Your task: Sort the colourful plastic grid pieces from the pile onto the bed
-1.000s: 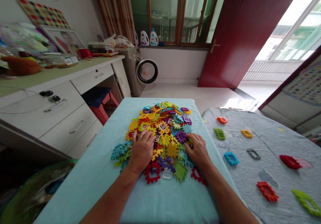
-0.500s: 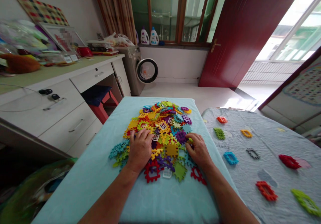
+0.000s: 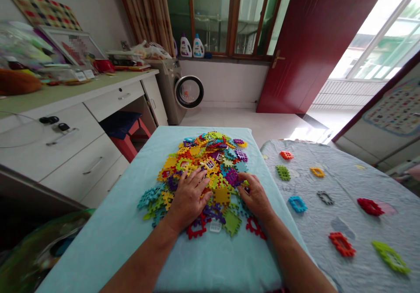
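Observation:
A heap of toothed plastic building pieces (image 3: 223, 195) in many colours lies on the pale blue tablecloth (image 3: 200, 266). Spread over the left middle of the heap is my left hand (image 3: 188, 199), palm down, its thumb apart from the fingers. It rests on yellow and purple pieces and covers some of them. My right hand (image 3: 256, 199) touches the heap's right edge with bent fingers, thumb and forefinger apart, beside a purple square piece (image 3: 232, 177). A red frame piece (image 3: 255, 228) lies just below it, and a white window piece (image 3: 215, 226) sits at the near edge.
On the right, a grey-blue covered surface (image 3: 315, 236) holds several separate pieces, among them a blue frame (image 3: 297, 204) and a lime frame (image 3: 390, 257). A white desk (image 3: 75, 142) stands left, with a red stool (image 3: 127, 139). Behind is a washing machine (image 3: 172, 93) with its door open.
My left hand has shifted right and its fingers are spread wider across the heap. My right hand stays at the right edge, its fingers moving slightly. The whole view has drifted a little.

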The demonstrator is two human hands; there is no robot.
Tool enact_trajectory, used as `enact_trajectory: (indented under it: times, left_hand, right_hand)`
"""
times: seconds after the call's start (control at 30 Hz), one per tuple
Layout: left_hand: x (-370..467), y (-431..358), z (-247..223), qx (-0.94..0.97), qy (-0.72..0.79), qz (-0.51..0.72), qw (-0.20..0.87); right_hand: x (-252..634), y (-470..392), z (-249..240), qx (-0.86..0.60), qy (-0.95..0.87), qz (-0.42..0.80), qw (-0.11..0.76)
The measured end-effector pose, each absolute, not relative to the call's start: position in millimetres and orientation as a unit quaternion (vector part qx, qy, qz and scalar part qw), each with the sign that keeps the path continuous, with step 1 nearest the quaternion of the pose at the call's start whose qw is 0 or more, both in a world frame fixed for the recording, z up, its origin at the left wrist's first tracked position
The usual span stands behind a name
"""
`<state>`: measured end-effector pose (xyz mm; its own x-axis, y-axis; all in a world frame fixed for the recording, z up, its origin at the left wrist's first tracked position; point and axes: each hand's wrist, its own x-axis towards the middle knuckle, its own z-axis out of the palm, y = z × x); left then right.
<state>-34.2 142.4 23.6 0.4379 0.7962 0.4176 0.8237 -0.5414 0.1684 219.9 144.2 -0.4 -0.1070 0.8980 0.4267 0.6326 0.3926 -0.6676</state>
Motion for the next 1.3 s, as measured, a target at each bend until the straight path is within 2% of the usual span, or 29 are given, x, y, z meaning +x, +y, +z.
enact_trajectory:
  times: [0.2, 0.53, 0.97, 1.3]
  left_hand:
    - [-32.1, 140.1, 22.1, -0.862, -0.46, -0.213, 0.022]
    - [-34.7, 147.3, 9.2, -0.87, -0.44, -0.222, 0.016]
    - [-34.0, 146.1, 14.6, -0.866, -0.45, -0.217, 0.007]
    - [-34.7, 147.0, 13.1, -0.865, -0.449, -0.222, 0.012]
  right_hand:
    - [219.8, 146.2, 2.7, -0.537, -0.722, 0.144, 0.411]
    - [225.7, 153.2, -7.4, -0.602, -0.605, 0.185, 0.487]
    - [243.2, 158.2, -16.9, -0.678, -0.614, 0.083, 0.397]
    - [232.7, 149.8, -2.3, -0.688, -0.635, 0.109, 0.333]
